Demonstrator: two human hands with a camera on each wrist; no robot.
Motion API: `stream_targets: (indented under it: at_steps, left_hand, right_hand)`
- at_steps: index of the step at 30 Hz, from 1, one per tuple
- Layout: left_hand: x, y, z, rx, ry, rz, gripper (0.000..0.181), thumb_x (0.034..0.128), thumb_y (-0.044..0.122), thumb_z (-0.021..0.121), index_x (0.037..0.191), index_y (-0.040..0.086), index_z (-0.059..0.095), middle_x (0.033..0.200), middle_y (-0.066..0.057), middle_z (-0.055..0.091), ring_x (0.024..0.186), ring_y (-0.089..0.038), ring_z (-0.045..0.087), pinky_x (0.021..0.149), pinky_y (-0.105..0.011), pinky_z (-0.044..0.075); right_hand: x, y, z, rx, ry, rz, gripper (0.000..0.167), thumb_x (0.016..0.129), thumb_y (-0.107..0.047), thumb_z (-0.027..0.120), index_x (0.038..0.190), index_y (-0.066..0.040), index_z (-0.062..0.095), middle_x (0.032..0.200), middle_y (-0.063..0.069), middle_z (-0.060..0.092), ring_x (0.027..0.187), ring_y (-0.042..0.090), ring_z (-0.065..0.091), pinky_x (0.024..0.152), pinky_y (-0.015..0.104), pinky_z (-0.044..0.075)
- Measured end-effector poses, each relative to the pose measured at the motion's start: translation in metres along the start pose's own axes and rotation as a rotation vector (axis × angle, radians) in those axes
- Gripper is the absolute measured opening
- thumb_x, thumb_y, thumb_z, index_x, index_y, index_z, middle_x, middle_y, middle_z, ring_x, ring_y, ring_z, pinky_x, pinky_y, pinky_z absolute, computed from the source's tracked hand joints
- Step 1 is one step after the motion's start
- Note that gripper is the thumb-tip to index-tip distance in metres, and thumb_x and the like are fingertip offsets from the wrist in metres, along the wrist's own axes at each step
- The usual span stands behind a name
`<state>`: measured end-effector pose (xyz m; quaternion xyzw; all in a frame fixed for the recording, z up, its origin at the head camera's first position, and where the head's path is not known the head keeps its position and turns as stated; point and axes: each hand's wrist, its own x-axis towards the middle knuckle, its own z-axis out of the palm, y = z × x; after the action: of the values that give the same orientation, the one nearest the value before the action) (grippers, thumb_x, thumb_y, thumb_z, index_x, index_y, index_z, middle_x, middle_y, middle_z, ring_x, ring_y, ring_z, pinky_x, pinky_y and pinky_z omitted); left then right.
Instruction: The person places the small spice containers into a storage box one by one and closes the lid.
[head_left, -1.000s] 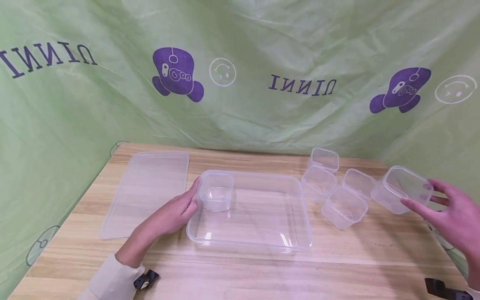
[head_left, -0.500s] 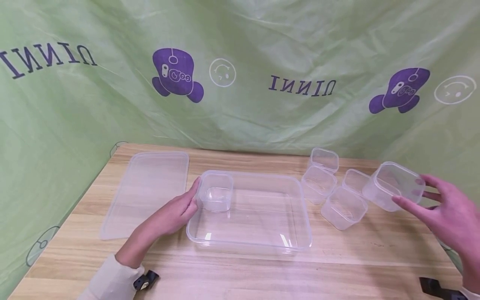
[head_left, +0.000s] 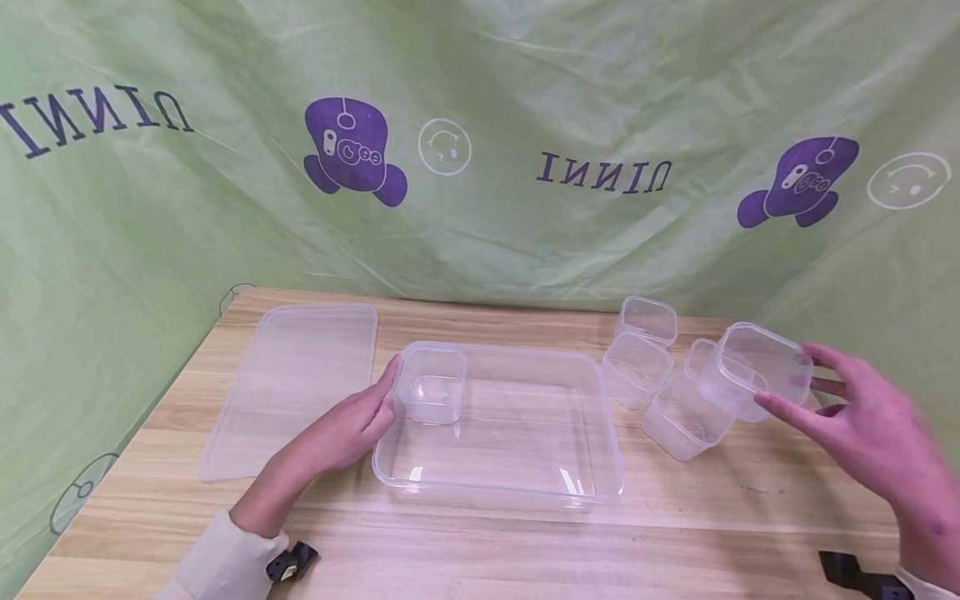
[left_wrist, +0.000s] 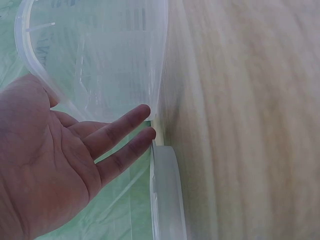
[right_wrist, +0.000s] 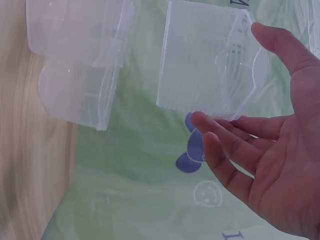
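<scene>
Green cloth (head_left: 480, 242) is hanging round the back and sides of the desk (head_left: 495, 550), showing purple cartoon figures (head_left: 348, 154), white smiley faces (head_left: 445, 146) and flipped purple lettering (head_left: 603, 172). Wood-grain top, everything on it clear or translucent plastic. From where I'm standing, the large container (head_left: 510, 450) is sitting mid-desk, and one inner tub (head_left: 433, 407) is standing inside it, in its back left corner. Flat lid (head_left: 300, 383) is lying left of the container, apart from it, just past the left forearm.

Left hand (head_left: 348, 429) is touching the container's left side near the back corner; its fingers (left_wrist: 125, 152) are staying loose, two of them plainly straight in the left wrist view, the rest partly hidden by plastic. Right hand (head_left: 866, 425) is grasping the held tub (head_left: 768, 367) between thumb (right_wrist: 287, 47) and fingers, keeping it off the desk; in the head view it is overlapping the group to the right of the container. That group is made up of the rear tub (head_left: 648, 321), the second tub (head_left: 636, 367) just in front, the partly hidden tub (head_left: 697, 354), and the front tub (head_left: 675, 425) nearest the person. Right wrist view is showing the held tub apart from two of the others. Pale sleeve (head_left: 225, 562) is covering the left forearm, and black devices (head_left: 292, 562) are sitting at both wrists
</scene>
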<state>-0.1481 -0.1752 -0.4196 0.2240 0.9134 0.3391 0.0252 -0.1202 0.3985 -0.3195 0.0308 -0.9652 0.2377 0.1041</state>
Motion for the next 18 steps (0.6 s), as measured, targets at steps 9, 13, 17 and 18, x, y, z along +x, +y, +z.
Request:
stream_targets:
  at_steps: [9,13,17,18]
  left_hand:
    - [0.0,-0.002,0.0,-0.001,-0.005,-0.002,0.064,0.108,0.017,0.037,0.164,0.001,0.012,0.162,-0.021,0.03,0.145,-0.034,0.037,0.118,-0.051,0.031]
    - [0.0,-0.003,0.001,-0.006,-0.007,-0.006,0.064,0.1083,0.018,0.037,0.164,0.002,0.011,0.163,-0.021,0.029,0.145,-0.034,0.036,0.118,-0.051,0.031]
    - [0.001,-0.003,0.001,-0.009,-0.006,-0.005,0.064,0.1082,0.017,0.037,0.164,0.002,0.011,0.162,-0.021,0.03,0.145,-0.034,0.036,0.118,-0.051,0.031]
    - [0.001,-0.003,0.001,-0.008,-0.005,-0.004,0.064,0.1082,0.016,0.037,0.164,0.002,0.011,0.162,-0.022,0.03,0.145,-0.034,0.036,0.118,-0.051,0.031]
  right_hand:
    - [0.006,-0.003,0.008,0.011,-0.03,-0.028,0.093,0.089,-0.034,0.083,0.153,0.013,0.034,0.132,0.042,0.051,0.1,0.061,0.063,0.053,0.023,0.05]
    - [0.008,-0.006,0.011,0.013,-0.036,-0.049,0.092,0.089,-0.034,0.083,0.153,0.011,0.035,0.131,0.041,0.053,0.098,0.058,0.065,0.053,0.025,0.051]
    - [0.01,-0.01,0.014,0.034,-0.044,-0.058,0.09,0.089,-0.034,0.083,0.153,0.009,0.037,0.135,0.039,0.052,0.1,0.058,0.065,0.055,0.024,0.052]
    - [0.01,-0.011,0.015,0.041,-0.045,-0.058,0.09,0.089,-0.034,0.083,0.154,0.008,0.037,0.136,0.038,0.051,0.1,0.057,0.065,0.055,0.024,0.052]
